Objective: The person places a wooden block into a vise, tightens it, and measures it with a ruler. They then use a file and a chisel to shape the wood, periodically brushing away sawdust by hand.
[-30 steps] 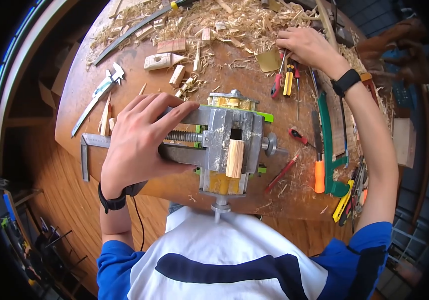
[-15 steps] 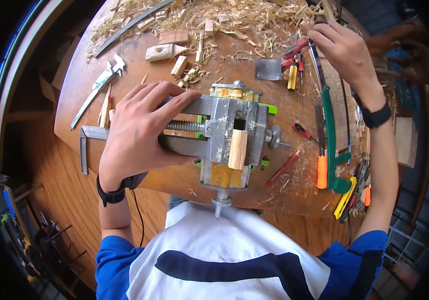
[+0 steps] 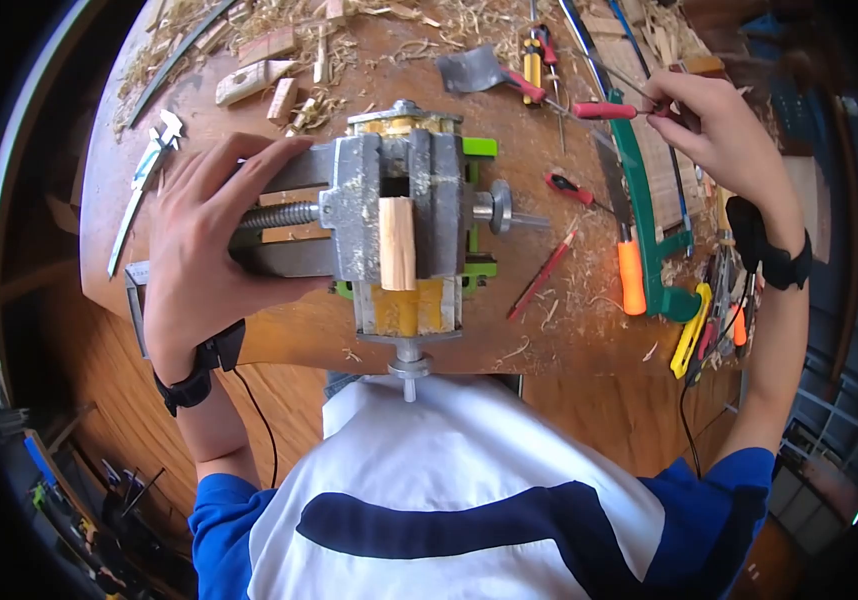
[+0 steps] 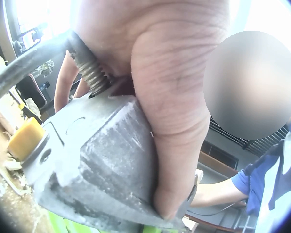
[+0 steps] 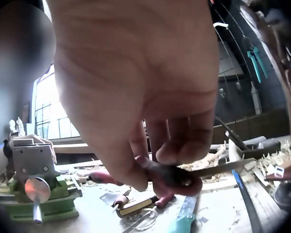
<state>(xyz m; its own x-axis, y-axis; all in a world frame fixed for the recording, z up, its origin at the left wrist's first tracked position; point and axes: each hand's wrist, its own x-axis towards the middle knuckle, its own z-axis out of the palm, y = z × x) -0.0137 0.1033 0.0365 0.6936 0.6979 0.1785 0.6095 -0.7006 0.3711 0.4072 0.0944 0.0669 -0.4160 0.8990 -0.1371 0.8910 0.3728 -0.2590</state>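
Observation:
My left hand (image 3: 204, 235) lies across the grey metal vise (image 3: 357, 210), fingers on its far side and thumb on its near side. In the left wrist view the thumb (image 4: 177, 160) presses along the vise body (image 4: 116, 160). A pale wooden piece (image 3: 397, 243) projects at the vise's jaws. Over the tools at the right, my right hand (image 3: 719, 135) pinches a tool with curled fingers. The right wrist view shows its dark and red handle (image 5: 172, 177) at the fingertips of the hand (image 5: 140, 73), with a metal blade alongside. A red handle (image 3: 604, 110) lies just left of that hand.
A green saw (image 3: 639, 190), a file with an orange handle (image 3: 631, 270), a red pencil (image 3: 544, 275) and a yellow cutter (image 3: 690, 335) lie right of the vise. Calipers (image 3: 149, 175) are at the left. Wood blocks (image 3: 252, 82) and shavings cover the far side.
The right hand has moved from the far tools and shavings toward the right and nearer the body, and a tool now shows in its fingers. The left hand keeps its place on the vise.

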